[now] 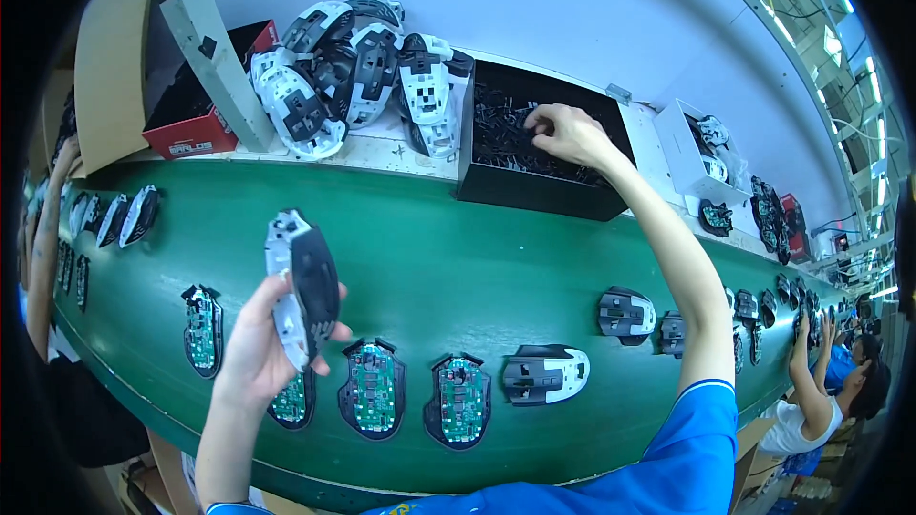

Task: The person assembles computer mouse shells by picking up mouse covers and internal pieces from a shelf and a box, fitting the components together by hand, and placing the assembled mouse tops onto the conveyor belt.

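Plastic shell (pixel 315 286) is probably handling light and stiff, left hand (pixel 267 339) gripping its sides, right (pixel 570 135) curling narrow past the bench (pixel 534 262)'s far edge, can't tell if empty.

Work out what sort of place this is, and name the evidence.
Probably a factory assembly line, seemingly for computer mice: green circuit boards lie along a long green work surface, black-and-white shells are piled behind it, and another person is farther right beside it.

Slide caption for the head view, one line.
Left hand holds a mouse shell; right hand reaches into a black box of small dark parts.
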A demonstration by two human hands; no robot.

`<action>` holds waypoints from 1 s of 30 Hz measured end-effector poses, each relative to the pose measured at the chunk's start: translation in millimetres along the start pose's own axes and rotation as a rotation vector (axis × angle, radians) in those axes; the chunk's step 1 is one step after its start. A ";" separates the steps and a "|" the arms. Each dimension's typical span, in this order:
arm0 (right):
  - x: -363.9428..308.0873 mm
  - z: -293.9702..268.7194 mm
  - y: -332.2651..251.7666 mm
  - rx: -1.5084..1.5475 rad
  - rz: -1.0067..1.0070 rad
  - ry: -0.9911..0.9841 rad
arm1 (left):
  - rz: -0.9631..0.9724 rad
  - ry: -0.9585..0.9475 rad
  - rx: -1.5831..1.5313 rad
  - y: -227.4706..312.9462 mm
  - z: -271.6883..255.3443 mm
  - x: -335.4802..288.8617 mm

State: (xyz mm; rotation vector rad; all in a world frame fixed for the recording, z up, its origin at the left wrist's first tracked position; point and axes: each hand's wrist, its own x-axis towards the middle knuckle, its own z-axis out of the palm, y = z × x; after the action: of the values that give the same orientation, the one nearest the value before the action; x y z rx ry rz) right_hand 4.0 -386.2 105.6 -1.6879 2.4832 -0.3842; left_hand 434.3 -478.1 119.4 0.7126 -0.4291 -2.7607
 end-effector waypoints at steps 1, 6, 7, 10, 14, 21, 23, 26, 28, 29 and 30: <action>3.8 6.3 2.8 0.003 -0.051 0.026 | -0.033 0.006 -0.046 -6.8 4.1 -0.4; 21.3 15.1 -23.9 -0.016 0.148 0.051 | -0.067 -0.029 0.212 -25.3 0.8 -8.4; 24.3 16.1 -24.6 -0.016 0.150 0.051 | -0.065 -0.023 0.293 -28.1 0.3 -7.5; 33.4 17.1 -26.2 -0.162 0.099 0.033 | -0.028 0.050 0.397 -37.0 8.8 -6.9; 31.9 14.6 -16.1 -0.053 0.162 0.006 | -0.015 0.077 0.419 -41.6 3.8 -8.2; -11.7 -39.7 -17.2 0.728 0.278 0.050 | -0.074 -0.076 0.420 -46.7 19.7 -18.4; -39.9 -51.1 -44.8 0.855 0.268 0.074 | -0.075 -0.098 0.434 -53.6 18.2 -16.7; -103.4 -60.4 -122.5 1.004 0.109 0.029 | 0.004 -0.142 0.412 -74.2 23.7 -22.7; -143.7 -57.4 -170.5 1.021 0.053 -0.096 | 0.077 -0.197 0.414 -91.8 21.3 -24.5; -166.6 -57.9 -190.8 1.021 0.056 -0.078 | 0.149 -0.193 0.474 -102.2 21.9 -24.9; -181.7 -49.4 -209.8 1.081 0.098 -0.105 | 0.234 -0.161 0.528 -111.9 18.7 -29.8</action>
State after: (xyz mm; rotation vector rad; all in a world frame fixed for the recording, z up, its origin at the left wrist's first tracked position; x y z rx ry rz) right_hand 248.5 -283.8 201.4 -1.0579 1.6787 -1.2730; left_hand 430.8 -361.2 109.4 0.5015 -1.2205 -2.4999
